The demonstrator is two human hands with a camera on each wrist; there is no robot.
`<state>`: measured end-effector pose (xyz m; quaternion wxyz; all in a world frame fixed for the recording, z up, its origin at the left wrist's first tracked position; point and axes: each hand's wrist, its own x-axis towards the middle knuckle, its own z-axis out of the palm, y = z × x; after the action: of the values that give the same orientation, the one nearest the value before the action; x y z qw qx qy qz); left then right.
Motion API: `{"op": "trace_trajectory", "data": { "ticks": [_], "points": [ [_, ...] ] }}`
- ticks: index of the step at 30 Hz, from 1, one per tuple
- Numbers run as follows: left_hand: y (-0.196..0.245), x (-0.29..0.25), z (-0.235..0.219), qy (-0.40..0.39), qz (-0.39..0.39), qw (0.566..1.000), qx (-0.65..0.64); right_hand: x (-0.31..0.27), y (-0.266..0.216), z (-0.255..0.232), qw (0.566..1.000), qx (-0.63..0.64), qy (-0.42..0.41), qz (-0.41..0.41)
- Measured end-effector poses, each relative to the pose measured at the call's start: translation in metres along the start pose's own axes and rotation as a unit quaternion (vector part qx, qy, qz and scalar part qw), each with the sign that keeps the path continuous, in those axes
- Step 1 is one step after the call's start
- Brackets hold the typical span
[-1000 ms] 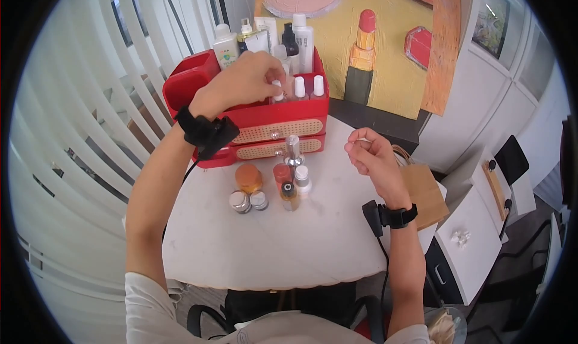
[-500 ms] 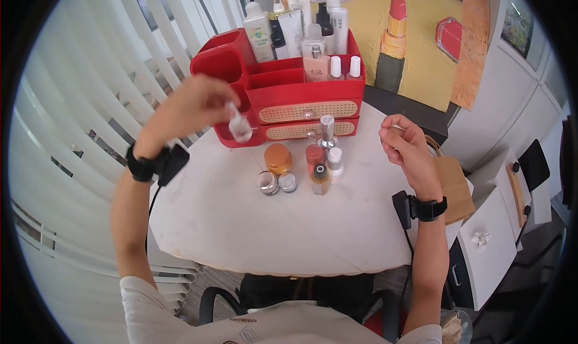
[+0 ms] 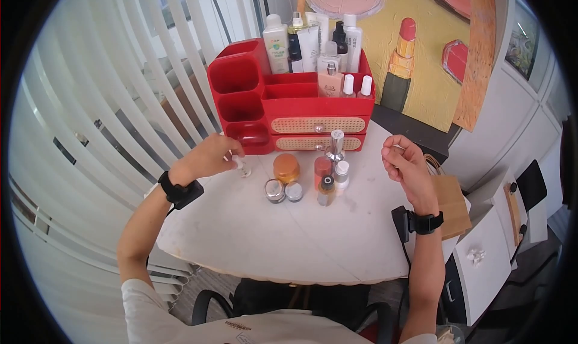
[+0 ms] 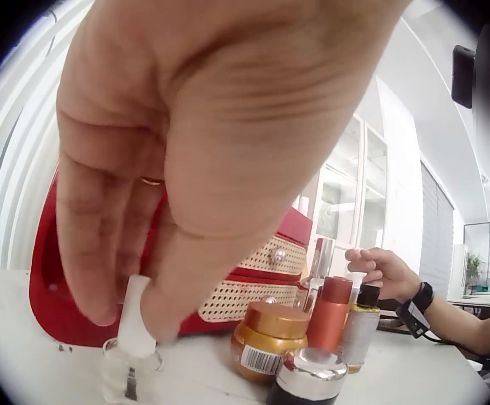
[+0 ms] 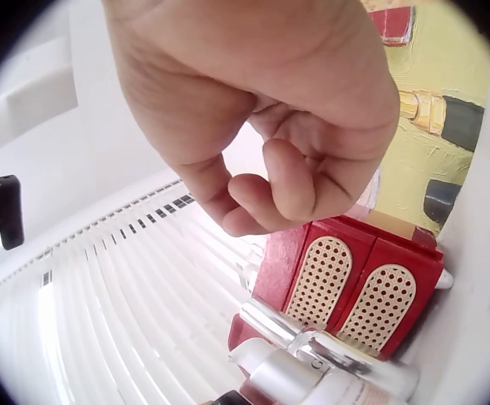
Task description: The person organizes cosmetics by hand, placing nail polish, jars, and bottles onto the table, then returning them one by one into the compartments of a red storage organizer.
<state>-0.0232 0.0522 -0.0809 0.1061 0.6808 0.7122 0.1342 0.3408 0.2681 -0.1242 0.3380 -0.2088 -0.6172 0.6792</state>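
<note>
In the head view my left hand [image 3: 211, 158] is low over the table's left part, its fingertips on a small clear bottle [image 3: 244, 168] with a white cap. Thumb and fingers pinch that white cap [image 4: 135, 316] in the left wrist view, the bottle upright at the tabletop. An orange jar [image 3: 286, 167] and two small silver-lidded jars [image 3: 275, 190] stand to its right. My right hand [image 3: 408, 166] hangs above the table's right side, fingers loosely curled and holding nothing, with a silver-capped bottle [image 3: 336, 146] to its left.
A red organizer [image 3: 319, 108] with bottles in its top stands at the back. A red bottle [image 3: 323, 172], a white-capped bottle [image 3: 341, 174] and a dark-capped bottle [image 3: 326, 191] stand mid-table. A brown paper bag [image 3: 453, 205] is at the right, a lipstick painting [image 3: 433, 91] behind.
My left hand has come from the organizer's top compartment down to the table's left part, bringing the small white-capped bottle. The right hand stays loosely curled beside the bottles.
</note>
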Motion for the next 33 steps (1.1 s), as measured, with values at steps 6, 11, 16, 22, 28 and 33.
{"op": "trace_trajectory", "data": {
  "ticks": [6,11,16,22,28,33],
  "points": [
    [0.067,0.021,-0.051,0.096,0.007,0.995,0.022,-0.001,-0.002,0.0,1.0,0.001,0.002,0.003],
    [0.11,0.097,-0.059,0.179,0.151,0.971,0.037,0.001,-0.001,0.0,1.0,-0.009,0.008,0.012],
    [0.139,0.161,-0.037,0.213,0.168,0.962,-0.015,0.003,0.004,-0.005,1.0,0.004,0.009,0.013],
    [0.138,0.178,-0.037,0.221,0.183,0.957,0.035,0.004,0.005,-0.004,1.0,0.008,0.001,0.012],
    [0.126,0.104,-0.097,0.265,0.171,0.949,-0.028,0.003,0.002,-0.004,1.0,0.004,0.004,0.016],
    [0.075,0.043,-0.085,0.119,0.097,0.988,0.011,0.0,-0.001,0.001,1.0,-0.011,0.006,0.017]
  ]
}}
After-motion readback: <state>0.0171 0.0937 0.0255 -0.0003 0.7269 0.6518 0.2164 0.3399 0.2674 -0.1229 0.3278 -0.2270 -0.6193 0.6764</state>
